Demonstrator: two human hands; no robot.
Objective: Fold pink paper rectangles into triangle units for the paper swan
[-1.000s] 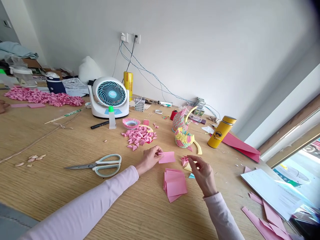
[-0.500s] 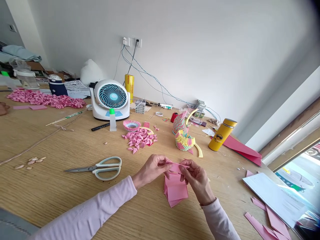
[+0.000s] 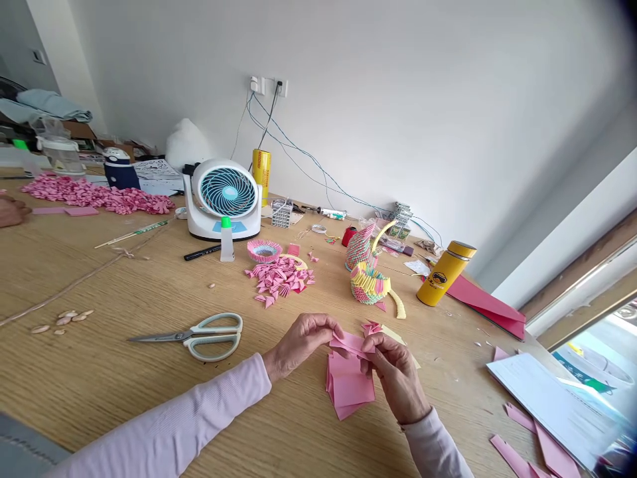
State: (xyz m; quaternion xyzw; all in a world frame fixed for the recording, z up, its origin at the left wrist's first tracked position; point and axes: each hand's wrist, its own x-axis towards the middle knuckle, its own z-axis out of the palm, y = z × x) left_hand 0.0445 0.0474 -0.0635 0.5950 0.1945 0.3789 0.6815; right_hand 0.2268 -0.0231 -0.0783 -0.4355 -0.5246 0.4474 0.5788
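My left hand [image 3: 298, 342] and my right hand [image 3: 395, 372] both pinch one small pink paper slip [image 3: 351, 343], bent into a fold between them just above the wooden table [image 3: 124, 385]. Under the hands lies a stack of pink paper slips [image 3: 348, 388]. A heap of folded pink paper triangles [image 3: 279, 277] sits farther back, with a small pink ring of folded pieces [image 3: 263, 250] behind it. A multicoloured paper swan-like model [image 3: 367, 269] stands to the right of the heap.
Scissors [image 3: 199, 335] lie left of my hands. A white desk fan [image 3: 223, 198], a glue bottle [image 3: 227, 240], a black pen [image 3: 202, 252] and a yellow flask [image 3: 445, 273] stand behind. Pink sheets [image 3: 490, 307] and white papers [image 3: 552, 398] lie right. Another person's hand [image 3: 12, 211] shows far left.
My right hand came in from the right and took hold of the pink slip that my left hand held flat. Both hands then bent it into a fold.
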